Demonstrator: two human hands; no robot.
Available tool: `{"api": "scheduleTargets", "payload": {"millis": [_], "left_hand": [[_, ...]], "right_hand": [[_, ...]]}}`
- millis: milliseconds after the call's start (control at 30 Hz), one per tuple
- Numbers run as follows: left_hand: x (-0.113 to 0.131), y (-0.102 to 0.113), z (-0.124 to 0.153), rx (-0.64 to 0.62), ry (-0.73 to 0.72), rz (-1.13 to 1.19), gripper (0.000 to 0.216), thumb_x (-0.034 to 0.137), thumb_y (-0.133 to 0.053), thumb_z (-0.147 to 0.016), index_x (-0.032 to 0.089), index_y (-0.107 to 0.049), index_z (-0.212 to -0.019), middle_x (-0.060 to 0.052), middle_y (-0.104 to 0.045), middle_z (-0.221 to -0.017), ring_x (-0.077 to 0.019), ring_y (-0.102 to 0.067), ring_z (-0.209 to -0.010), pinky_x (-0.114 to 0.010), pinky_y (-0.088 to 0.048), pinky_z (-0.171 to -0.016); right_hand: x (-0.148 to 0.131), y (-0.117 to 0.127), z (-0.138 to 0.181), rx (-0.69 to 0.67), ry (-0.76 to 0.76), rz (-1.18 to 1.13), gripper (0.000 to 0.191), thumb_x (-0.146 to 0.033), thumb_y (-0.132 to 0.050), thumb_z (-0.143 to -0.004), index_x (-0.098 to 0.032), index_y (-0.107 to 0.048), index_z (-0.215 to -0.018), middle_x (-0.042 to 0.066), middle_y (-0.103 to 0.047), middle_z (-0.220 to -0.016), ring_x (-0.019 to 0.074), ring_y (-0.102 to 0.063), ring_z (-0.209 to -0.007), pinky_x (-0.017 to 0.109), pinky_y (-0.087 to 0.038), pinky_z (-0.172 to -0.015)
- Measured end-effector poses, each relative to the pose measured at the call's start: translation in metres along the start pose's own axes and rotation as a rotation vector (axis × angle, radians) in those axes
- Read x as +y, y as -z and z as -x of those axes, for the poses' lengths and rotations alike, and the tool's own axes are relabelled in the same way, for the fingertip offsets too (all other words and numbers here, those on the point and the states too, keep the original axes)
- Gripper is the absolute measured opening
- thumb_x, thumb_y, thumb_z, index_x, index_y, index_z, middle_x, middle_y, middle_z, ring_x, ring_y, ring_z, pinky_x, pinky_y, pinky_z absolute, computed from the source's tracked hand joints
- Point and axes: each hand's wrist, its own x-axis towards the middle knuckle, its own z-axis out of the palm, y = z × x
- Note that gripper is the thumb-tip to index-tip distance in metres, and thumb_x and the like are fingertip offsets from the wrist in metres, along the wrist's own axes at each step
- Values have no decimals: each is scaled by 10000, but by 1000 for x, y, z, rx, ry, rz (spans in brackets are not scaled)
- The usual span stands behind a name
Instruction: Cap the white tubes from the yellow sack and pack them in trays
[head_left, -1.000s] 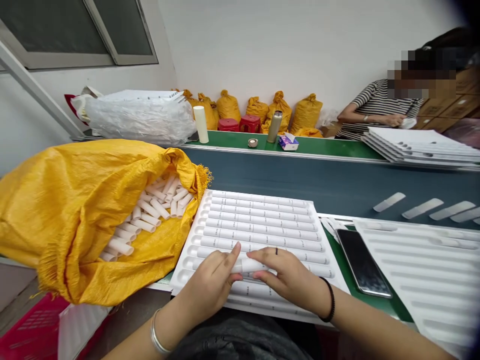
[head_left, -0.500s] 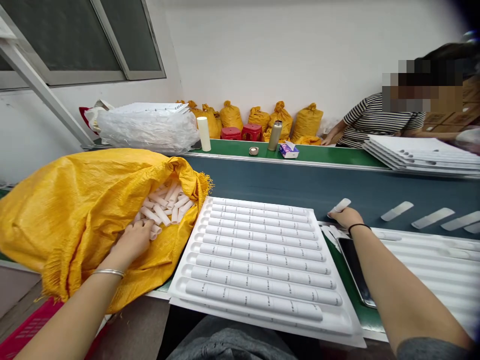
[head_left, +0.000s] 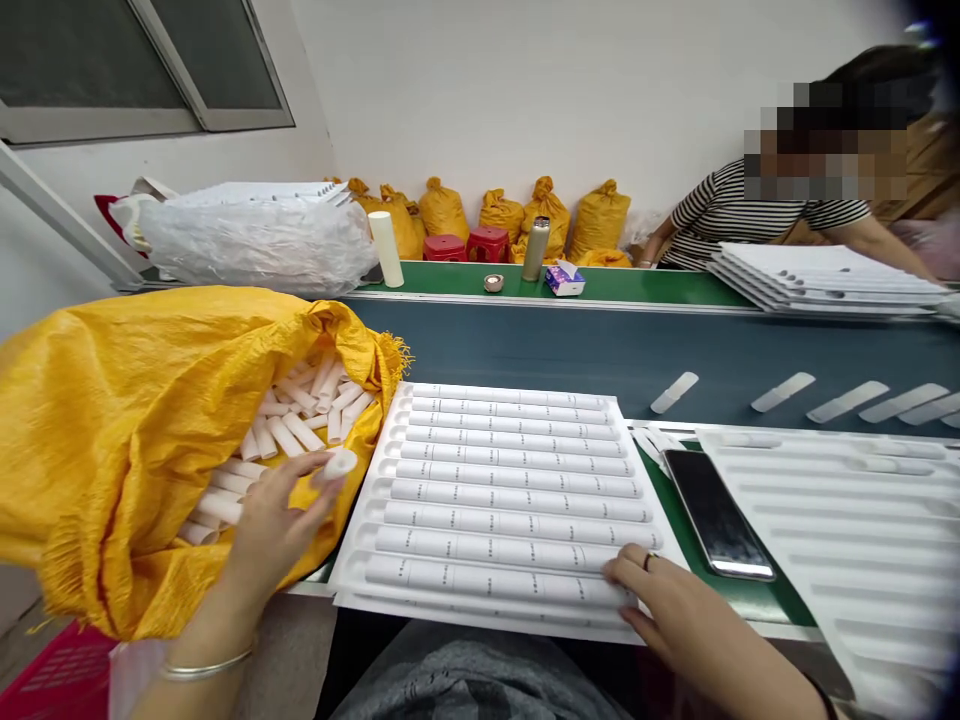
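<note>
My left hand [head_left: 274, 525] is at the mouth of the yellow woven sack [head_left: 112, 430] and holds a short white tube [head_left: 337, 465] between its fingertips. The sack is full of several such white tubes [head_left: 292, 420]. My right hand [head_left: 675, 615] rests on the near right corner of the white moulded tray [head_left: 367, 555], its fingers curled over the tray's edge. The tray's grooves hold several long white tubes [head_left: 510, 490] lying in rows.
A black phone [head_left: 716, 515] lies right of the tray, beside an empty white tray [head_left: 862, 540]. Flat white strips [head_left: 675, 392] ride the dark conveyor belt [head_left: 562, 350]. Across the belt sits a person in a striped shirt [head_left: 742, 215] behind stacked trays [head_left: 825, 275]; a flask [head_left: 534, 248] and tissue pack [head_left: 564, 280] stand there.
My left hand has come out of the sack with a short tube. My right hand has come back from the belt, where it left a strip, to the tray's near right corner.
</note>
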Motion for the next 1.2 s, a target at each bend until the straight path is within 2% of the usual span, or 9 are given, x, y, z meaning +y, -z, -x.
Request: {"api": "scheduleTargets", "payload": {"millis": [100,167,300,400,567,633,767,967,1200], "left_hand": [[44,-15,13,-86,-113,520,246,309,-488,-907,205,-462,-1128,-87,-629,-1054,-216,-612,-1002,-392,-486,-910],[71,-25,19,-174,-178,674,248,253,-420,-940,224,-440,-1185,-75,-619,-1052,-191,-611,-988,-367,-502,-881],[110,-40,25,-387,-414,569,374,192,-462,-924,269,-462,-1290,-62,-599,-1065,-171,-579,-989,-318,-499,-847],[125,-44,24,-430,-523,513,424,166,-471,-919,265,-448,-1331,-59,-586,-993,-156,-568,-919,-302,-497,-808],[130,-36,22,-416,-565,385,435,174,-493,-913,224,-437,-1342,-61,-595,-971,-157,-561,-895,-296,-484,-799],[129,-31,23,-419,-549,345,449,189,-500,-912,196,-413,-1352,-76,-603,-1022,-168,-559,-947,-305,-477,-835],[127,-28,25,-343,-511,322,380,172,-520,-897,166,-459,-1273,-90,-599,-1105,-177,-542,-1036,-308,-457,-899],[128,-29,24,-178,-672,275,428,68,-538,-865,124,-460,-1282,-90,-614,-1000,-172,-539,-906,-302,-473,-795],[127,-29,24,-48,-817,160,531,-19,-576,-806,80,-442,-1310,-116,-613,-999,-193,-530,-908,-341,-482,-783]], "right_hand": [[-1,-4,10,131,24,27,271,-48,-520,-710,-212,-604,-908,90,-619,-962,253,-618,-848,395,-520,-751],[-5,8,9,189,20,-38,238,-91,-542,-734,-213,-576,-936,84,-614,-945,245,-610,-851,379,-521,-742],[-33,33,-4,361,26,-343,200,-216,-517,-862,-226,-521,-1062,57,-617,-920,188,-604,-797,299,-516,-692],[-55,37,-22,441,153,-540,255,-233,-475,-917,-244,-498,-1171,63,-613,-1028,177,-601,-884,284,-513,-756],[-65,41,-45,456,418,-421,342,-162,-505,-910,-244,-497,-1243,69,-596,-1100,186,-557,-1026,322,-475,-880],[-64,43,-50,443,457,-390,360,-152,-512,-909,-246,-490,-1255,64,-596,-1112,176,-548,-1049,313,-464,-897],[-65,40,-57,472,409,-460,343,-178,-513,-918,-260,-491,-1251,51,-609,-1115,161,-562,-1036,293,-464,-889],[-68,33,-64,394,238,-668,253,-269,-527,-917,-247,-570,-1166,40,-643,-959,149,-596,-818,276,-493,-726],[-74,34,-67,273,129,-961,243,-355,-531,-912,-185,-618,-1062,15,-600,-761,107,-538,-653,226,-466,-597]]}}
